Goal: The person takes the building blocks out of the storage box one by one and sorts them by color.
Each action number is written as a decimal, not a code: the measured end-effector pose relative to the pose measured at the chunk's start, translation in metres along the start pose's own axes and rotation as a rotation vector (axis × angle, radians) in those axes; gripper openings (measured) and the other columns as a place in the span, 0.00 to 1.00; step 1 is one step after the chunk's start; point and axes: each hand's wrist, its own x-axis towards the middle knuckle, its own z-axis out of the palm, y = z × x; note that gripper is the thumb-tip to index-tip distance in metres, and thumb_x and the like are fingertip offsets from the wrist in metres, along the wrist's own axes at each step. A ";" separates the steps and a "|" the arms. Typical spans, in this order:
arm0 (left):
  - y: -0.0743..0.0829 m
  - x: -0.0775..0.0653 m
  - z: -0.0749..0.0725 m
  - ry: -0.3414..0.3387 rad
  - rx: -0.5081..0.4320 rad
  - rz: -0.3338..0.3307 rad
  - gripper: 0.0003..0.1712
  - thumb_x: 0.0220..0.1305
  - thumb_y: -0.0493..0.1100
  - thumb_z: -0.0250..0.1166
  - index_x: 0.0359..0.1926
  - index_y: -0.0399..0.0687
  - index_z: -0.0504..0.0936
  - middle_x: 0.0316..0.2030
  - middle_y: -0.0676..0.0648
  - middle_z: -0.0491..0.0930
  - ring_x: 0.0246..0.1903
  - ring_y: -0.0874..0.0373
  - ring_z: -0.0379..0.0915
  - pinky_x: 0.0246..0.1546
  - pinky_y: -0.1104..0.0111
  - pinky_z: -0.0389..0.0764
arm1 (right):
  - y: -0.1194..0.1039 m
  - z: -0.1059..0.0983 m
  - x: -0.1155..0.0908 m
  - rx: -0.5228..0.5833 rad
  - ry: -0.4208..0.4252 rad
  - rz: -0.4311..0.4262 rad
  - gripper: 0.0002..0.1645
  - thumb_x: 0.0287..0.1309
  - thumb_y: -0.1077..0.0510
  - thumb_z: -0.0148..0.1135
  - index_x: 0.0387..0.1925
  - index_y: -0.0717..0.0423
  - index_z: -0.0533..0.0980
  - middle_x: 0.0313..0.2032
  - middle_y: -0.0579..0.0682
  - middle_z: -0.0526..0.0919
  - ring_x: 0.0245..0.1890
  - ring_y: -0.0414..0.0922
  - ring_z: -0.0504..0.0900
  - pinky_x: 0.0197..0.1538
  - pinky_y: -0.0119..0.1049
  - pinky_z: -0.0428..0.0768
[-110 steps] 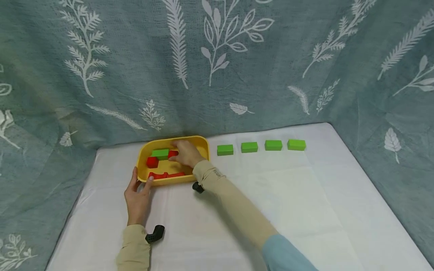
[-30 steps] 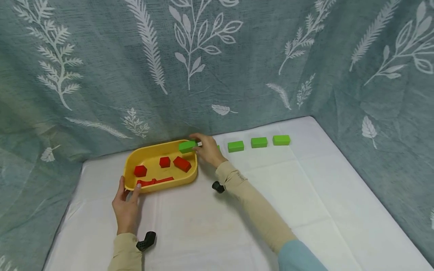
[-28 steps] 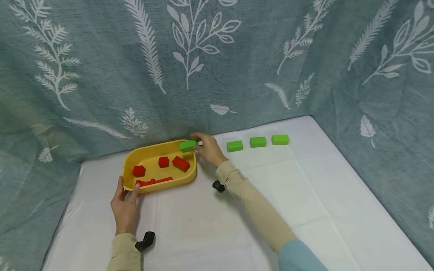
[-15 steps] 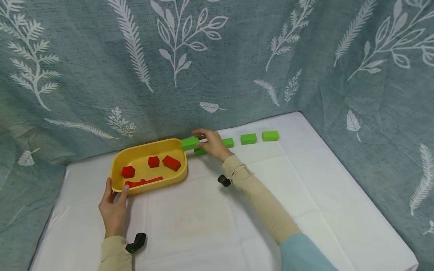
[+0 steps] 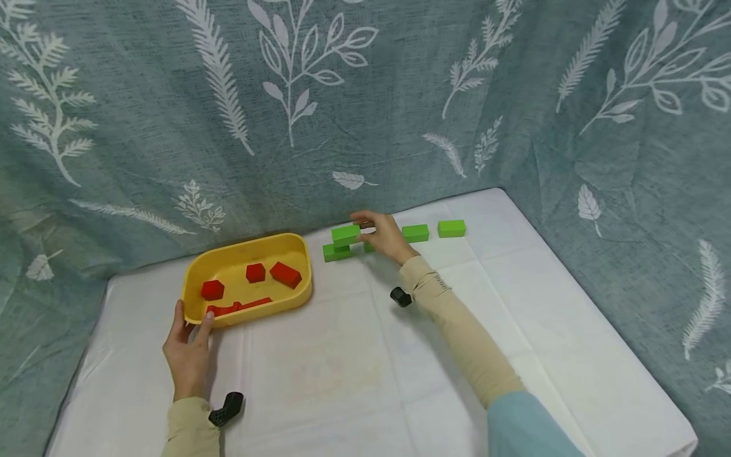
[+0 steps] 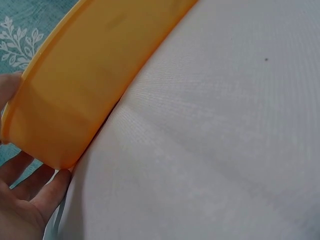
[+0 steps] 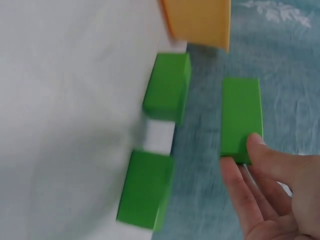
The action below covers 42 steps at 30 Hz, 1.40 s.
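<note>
My right hand (image 5: 388,238) pinches a green block (image 5: 345,235) by one end, thumb on one face and fingers on another. In the right wrist view the held block (image 7: 241,112) is apart from two green blocks on the white cloth. The head view has it overlapping the leftmost block of the row (image 5: 337,254). My left hand (image 5: 188,358) grips the near left corner of a yellow tray (image 5: 285,304), thumb at the rim and fingers low against the outer wall (image 6: 80,95). Inside are two small red blocks (image 5: 256,273), a longer red block (image 5: 285,275) and slim red pieces (image 5: 238,307).
Several green blocks stand in a spaced row along the back of the white-covered table (image 5: 320,368), one (image 5: 452,228) at the right end. My right hand partly hides another. A patterned teal curtain (image 5: 320,158) hangs close behind the tray and the row.
The right hand has lifted a green block out of the tray and carried it right, past the rim, to above the row. The left hand keeps its grip; the head view has shifted.
</note>
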 end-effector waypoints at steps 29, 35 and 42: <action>-0.006 0.000 -0.001 0.016 -0.009 -0.036 0.36 0.58 0.55 0.57 0.64 0.77 0.51 0.66 0.65 0.51 0.65 0.62 0.50 0.57 0.80 0.60 | 0.053 -0.082 -0.032 -0.058 0.157 0.098 0.28 0.48 0.67 0.64 0.54 0.60 0.71 0.49 0.55 0.77 0.50 0.49 0.76 0.48 0.33 0.77; -0.003 0.000 0.002 0.016 -0.004 -0.026 0.36 0.58 0.55 0.57 0.65 0.76 0.51 0.66 0.65 0.51 0.65 0.62 0.50 0.57 0.81 0.60 | 0.064 -0.108 -0.043 -0.071 0.174 0.106 0.26 0.48 0.68 0.63 0.53 0.59 0.72 0.51 0.57 0.76 0.50 0.51 0.75 0.49 0.34 0.77; -0.001 0.000 0.003 0.011 -0.001 -0.027 0.36 0.58 0.55 0.57 0.65 0.76 0.51 0.66 0.65 0.51 0.65 0.63 0.50 0.57 0.82 0.59 | 0.081 -0.139 -0.060 -0.078 0.215 0.137 0.24 0.50 0.69 0.62 0.52 0.62 0.73 0.51 0.58 0.76 0.51 0.53 0.74 0.49 0.37 0.77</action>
